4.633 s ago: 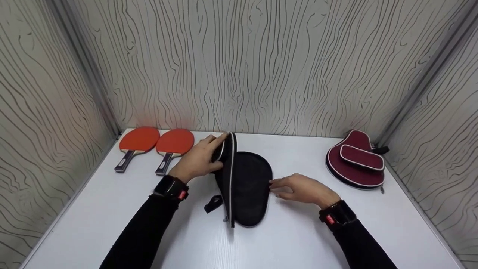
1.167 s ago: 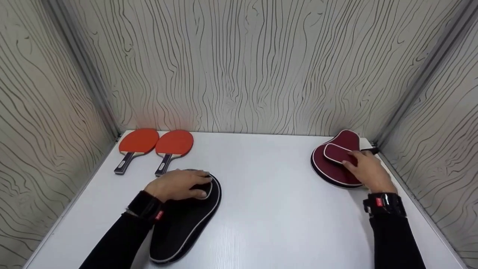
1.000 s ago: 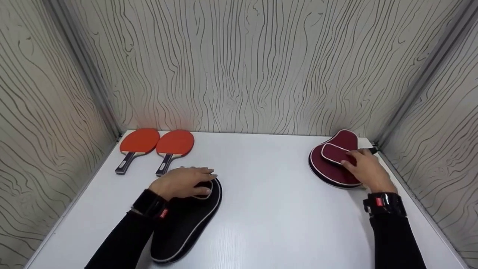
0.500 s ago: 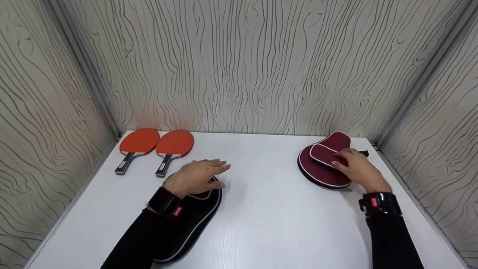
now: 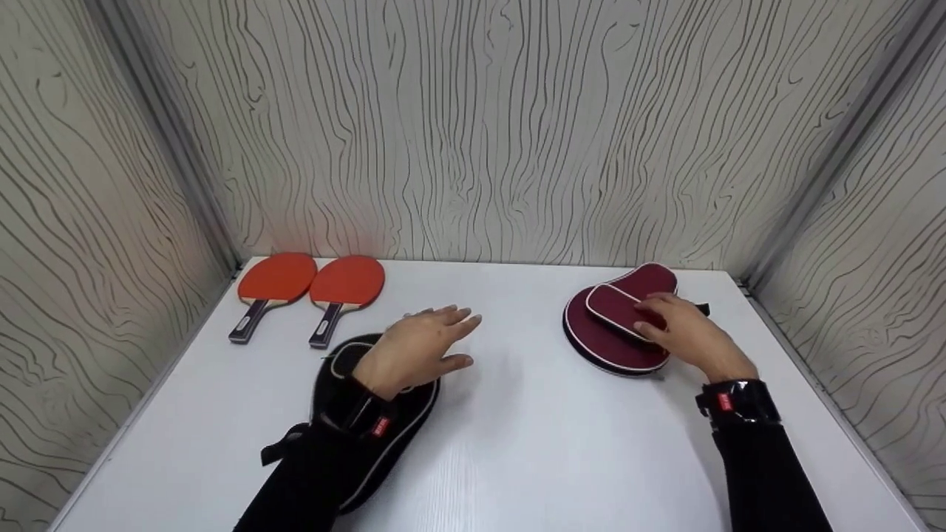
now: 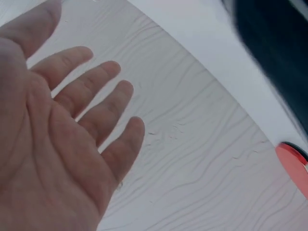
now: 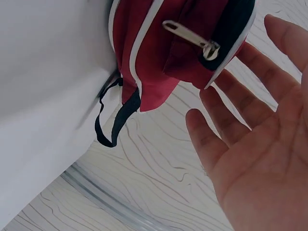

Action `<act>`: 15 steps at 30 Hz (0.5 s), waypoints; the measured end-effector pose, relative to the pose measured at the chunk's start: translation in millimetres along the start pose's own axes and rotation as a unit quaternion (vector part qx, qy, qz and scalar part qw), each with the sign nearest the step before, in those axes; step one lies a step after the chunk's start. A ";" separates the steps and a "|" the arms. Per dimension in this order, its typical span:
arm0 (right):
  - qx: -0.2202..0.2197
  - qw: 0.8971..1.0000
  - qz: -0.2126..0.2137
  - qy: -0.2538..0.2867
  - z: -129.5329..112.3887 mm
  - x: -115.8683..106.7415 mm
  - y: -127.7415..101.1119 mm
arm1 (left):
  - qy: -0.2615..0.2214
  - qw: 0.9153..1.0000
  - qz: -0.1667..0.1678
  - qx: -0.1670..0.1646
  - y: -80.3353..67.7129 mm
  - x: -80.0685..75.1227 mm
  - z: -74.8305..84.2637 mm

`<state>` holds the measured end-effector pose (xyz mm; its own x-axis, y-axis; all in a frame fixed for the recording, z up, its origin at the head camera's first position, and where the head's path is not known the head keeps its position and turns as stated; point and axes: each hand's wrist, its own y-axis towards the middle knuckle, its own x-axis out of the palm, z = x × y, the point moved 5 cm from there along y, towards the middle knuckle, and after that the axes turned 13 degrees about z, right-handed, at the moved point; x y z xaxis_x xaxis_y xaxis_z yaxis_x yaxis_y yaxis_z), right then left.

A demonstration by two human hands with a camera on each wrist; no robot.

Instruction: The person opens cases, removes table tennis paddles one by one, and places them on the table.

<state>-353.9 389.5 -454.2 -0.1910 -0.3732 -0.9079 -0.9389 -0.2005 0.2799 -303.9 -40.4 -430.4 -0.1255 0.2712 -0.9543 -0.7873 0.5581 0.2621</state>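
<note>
Since half a second ago the red case (image 5: 617, 329) has slid toward the middle of the worktop (image 5: 532, 443) under my right hand (image 5: 684, 336), whose straight fingers rest on its pocket, while my left hand (image 5: 421, 351) has lifted off the black case (image 5: 369, 421), fingers spread and holding nothing. I see the red case to the right of centre, its narrow end pointing away and right, so the right hand is on it and the left is well apart.

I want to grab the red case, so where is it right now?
In the head view the red case lies on the table's right side, under the right hand's fingers, across from the black case.
</note>
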 end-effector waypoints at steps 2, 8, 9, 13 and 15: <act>-0.011 1.000 -0.002 0.004 -5.4 1.8 0.3 | 0.002 1.000 0.003 0.001 4.6 -0.5 6.4; -0.021 0.999 -0.023 0.026 -20.8 10.8 0.6 | 0.012 1.000 0.019 0.005 20.1 -2.5 26.0; -0.020 0.999 -0.028 0.032 -23.5 12.5 0.7 | 0.012 1.000 0.022 0.007 22.5 -2.3 29.1; -0.023 0.998 -0.038 0.050 -35.5 18.8 1.5 | 0.014 0.999 0.034 0.014 31.4 0.8 41.0; -0.032 0.997 -0.038 0.052 -42.0 22.2 2.0 | 0.014 0.999 0.038 0.016 35.6 3.9 46.7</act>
<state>-348.0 342.8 -460.8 -0.0866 -0.4454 -0.8912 -0.9290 -0.2870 0.2337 -304.2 17.1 -418.0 -0.2005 0.2917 -0.9352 -0.7550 0.5623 0.3373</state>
